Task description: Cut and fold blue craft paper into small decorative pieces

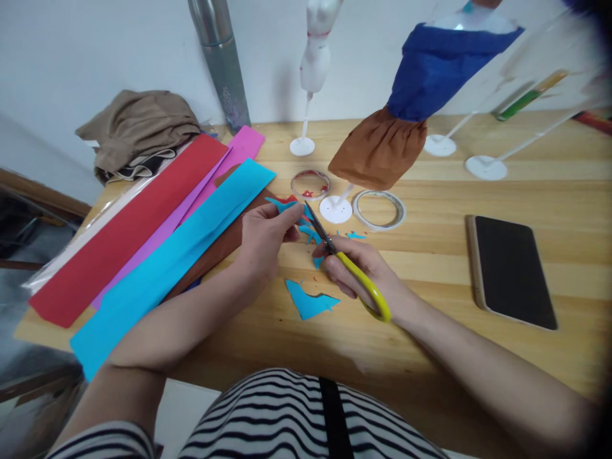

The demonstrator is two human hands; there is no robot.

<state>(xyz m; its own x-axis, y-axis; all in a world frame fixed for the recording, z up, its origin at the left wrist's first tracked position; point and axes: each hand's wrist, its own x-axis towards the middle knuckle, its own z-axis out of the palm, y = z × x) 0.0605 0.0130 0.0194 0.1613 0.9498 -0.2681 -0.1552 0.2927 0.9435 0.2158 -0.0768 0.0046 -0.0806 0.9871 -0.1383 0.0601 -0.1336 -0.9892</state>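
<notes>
My left hand (pixel 268 236) pinches a small piece of blue crepe paper (pixel 282 205) between thumb and fingers. My right hand (pixel 356 264) is closed around a pair of scissors (pixel 358 277) with yellow handles. Their dark blades point up and left, close to the left fingertips and the blue paper's edge. Blue paper scraps (pixel 312 303) lie on the wooden table below the hands, the largest with a curved cut. A few tiny red bits are scattered among them.
Folded red paper (pixel 143 217), pink paper (pixel 246 143) and long blue paper (pixel 182 248) lie left. Behind stand a white mannequin (pixel 315 64), a mannequin's blue-and-brown paper dress (pixel 406 108) and a flask (pixel 224 76). A tape roll (pixel 403 217) and a phone (pixel 514 271) lie right.
</notes>
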